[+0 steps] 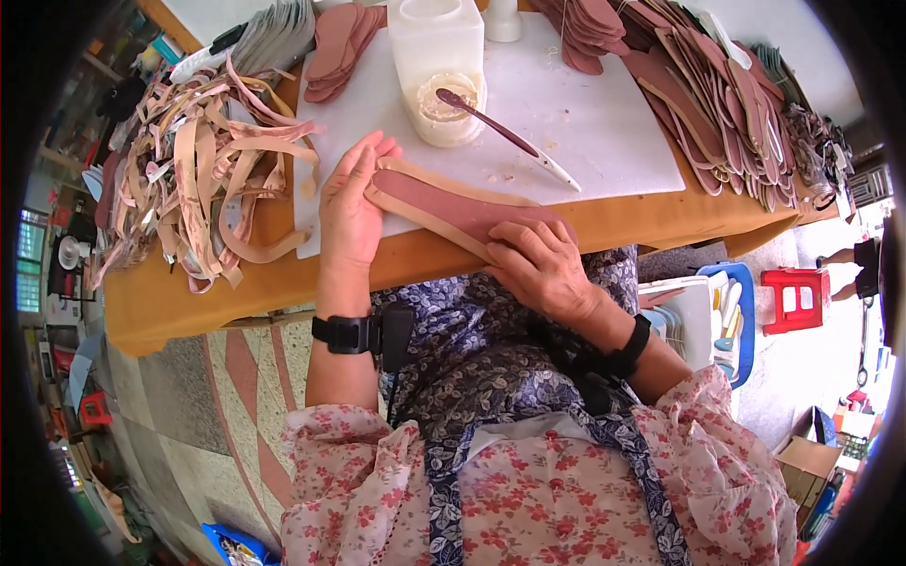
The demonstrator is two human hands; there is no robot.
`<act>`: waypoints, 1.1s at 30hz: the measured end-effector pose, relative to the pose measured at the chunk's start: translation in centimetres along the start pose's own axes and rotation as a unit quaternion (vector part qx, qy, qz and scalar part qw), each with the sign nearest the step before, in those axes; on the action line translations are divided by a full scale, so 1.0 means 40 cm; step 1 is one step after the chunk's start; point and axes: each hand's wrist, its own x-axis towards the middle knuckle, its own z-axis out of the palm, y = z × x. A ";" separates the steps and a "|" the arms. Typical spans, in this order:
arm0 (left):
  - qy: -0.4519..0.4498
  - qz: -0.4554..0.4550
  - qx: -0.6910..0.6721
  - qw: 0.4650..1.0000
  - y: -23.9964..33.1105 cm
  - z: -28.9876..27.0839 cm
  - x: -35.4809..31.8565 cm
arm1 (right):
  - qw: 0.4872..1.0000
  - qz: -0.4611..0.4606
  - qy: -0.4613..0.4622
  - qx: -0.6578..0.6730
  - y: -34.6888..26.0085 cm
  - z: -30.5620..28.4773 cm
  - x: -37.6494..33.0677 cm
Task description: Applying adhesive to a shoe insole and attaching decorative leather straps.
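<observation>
A reddish-brown shoe insole [444, 203] with a beige strip along its edges is held between my hands, over the table's front edge. At its left end, my left hand [354, 203] is upright, with the insole's tip between thumb and palm. My right hand [545, 264] grips the wider right end, fingers bent on top and thumb at the near edge. Just beyond stands a whitish plastic container [439, 52] with pale paste in its cut-open front. A dark brush with a white handle tip [510, 134] rests across that opening, its handle reaching the white board.
A white board [604, 141] covers part of the orange-brown table [208, 311]. Tangled beige strips [203, 170] are heaped at left. Insole stacks [344, 47] lie at the back, with a larger pile [708, 94] at right. A blue bin [741, 321] and red stool [793, 302] stand below.
</observation>
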 end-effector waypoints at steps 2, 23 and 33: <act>0.030 0.055 0.155 0.986 0.007 -0.015 -0.004 | 1.000 0.002 -0.013 0.011 0.000 -0.003 0.002; 0.102 0.158 0.430 0.883 0.021 0.001 -0.079 | 0.954 0.293 -0.014 0.063 0.121 -0.061 0.075; 0.111 0.185 0.425 0.879 0.019 0.003 -0.077 | 0.961 0.224 -0.039 0.157 0.071 -0.116 0.105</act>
